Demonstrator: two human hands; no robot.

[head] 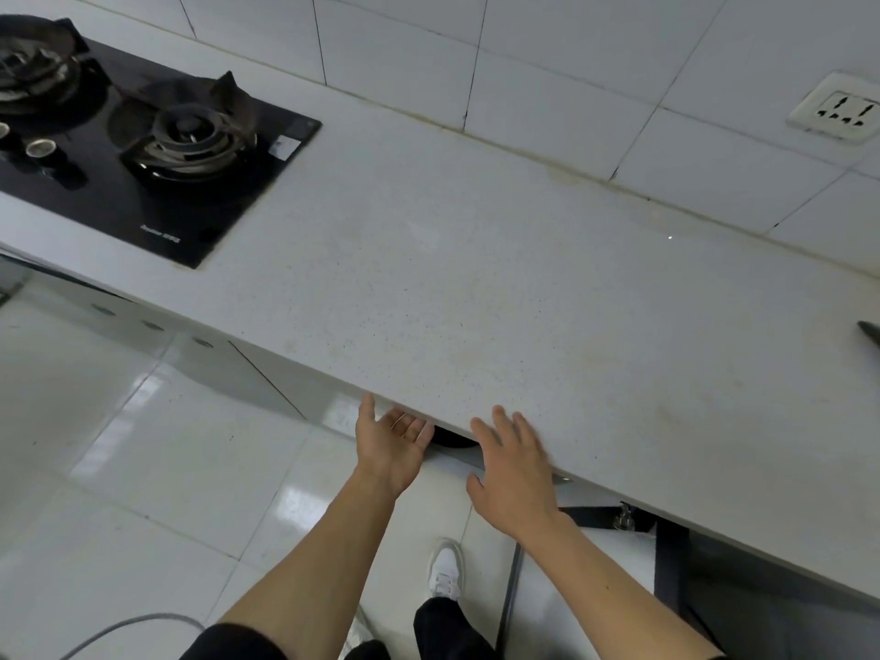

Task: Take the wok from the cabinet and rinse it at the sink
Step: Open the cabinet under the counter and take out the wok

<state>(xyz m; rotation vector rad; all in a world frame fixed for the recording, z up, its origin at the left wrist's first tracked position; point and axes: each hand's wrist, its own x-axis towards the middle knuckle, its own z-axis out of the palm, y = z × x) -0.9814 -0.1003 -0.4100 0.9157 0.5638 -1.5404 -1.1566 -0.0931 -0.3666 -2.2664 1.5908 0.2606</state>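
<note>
I see both bare forearms stretched forward. My left hand [393, 443] is turned palm up with its fingers relaxed and slightly curled, holding nothing. My right hand [512, 473] is palm down, fingers spread straight.

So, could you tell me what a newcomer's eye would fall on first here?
Probably the two open hands at the counter's front edge: the left hand palm-up just under it, the right hand palm-down over it. A dark rounded shape shows below the edge between them. The black gas hob sits far left on the white countertop.
</note>
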